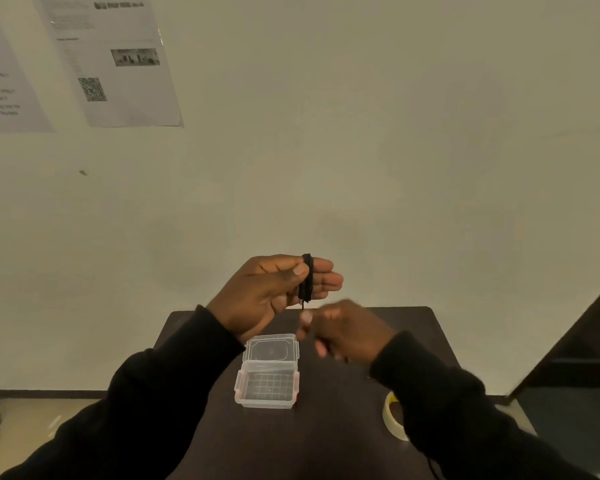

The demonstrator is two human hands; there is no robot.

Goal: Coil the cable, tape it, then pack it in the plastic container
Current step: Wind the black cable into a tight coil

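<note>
Overhead, one cable (pixel 306 277) wraps left hand (pixel 278 289); one container (pixel 267 372), one tape roll (pixel 394 415).

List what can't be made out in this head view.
- Right hand: motion-blurred, its grip unclear.
- Tape roll: half hidden by the right sleeve.
- Cable wound on left hand: loose end lost in the blur.
- Wall papers: text too blurred.

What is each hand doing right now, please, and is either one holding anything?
Left hand: raised, with the black cable coiled around its fingers and the thumb pressing on it.
Right hand: blurred and curled just below the coil; whether it grips anything cannot be told.
</note>
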